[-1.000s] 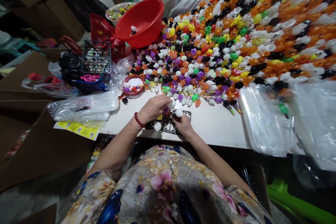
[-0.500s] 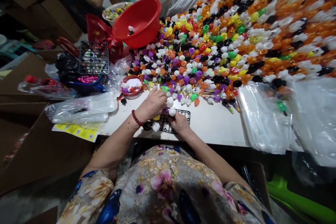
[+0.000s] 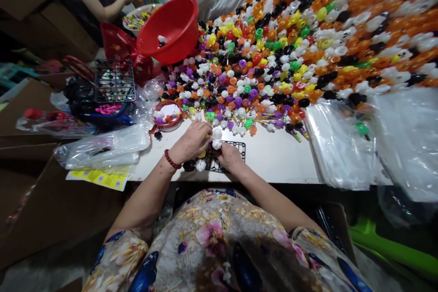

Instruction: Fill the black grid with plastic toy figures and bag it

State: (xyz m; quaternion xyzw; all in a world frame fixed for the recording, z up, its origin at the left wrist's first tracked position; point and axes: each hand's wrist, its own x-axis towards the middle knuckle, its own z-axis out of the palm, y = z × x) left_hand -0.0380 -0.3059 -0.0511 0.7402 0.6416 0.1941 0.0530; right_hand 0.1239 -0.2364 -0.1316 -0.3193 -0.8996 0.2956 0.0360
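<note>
A white plastic figure, knobbly and rounded, stands up between my two hands. My right hand is closed at its lower end, fingertips partly hidden. My left hand, with a red bead bracelet on the wrist, has its fingers bent together at the figure's left side; what they pinch is hidden. Under the hands lies a black plastic grid rack. A black piece and a white piece sit at its left end, beside my left wrist.
A large heap of small coloured plastic figures covers the table's far side. A red basin and a small red basket stand to the left. Clear bags lie at right, more bags at left. A co-worker's arm shows behind.
The whole view has shifted slightly, so the table things appear further left. My hands stay together over the rack around the white figure. The co-worker's hand with a clear bag has come into view.
</note>
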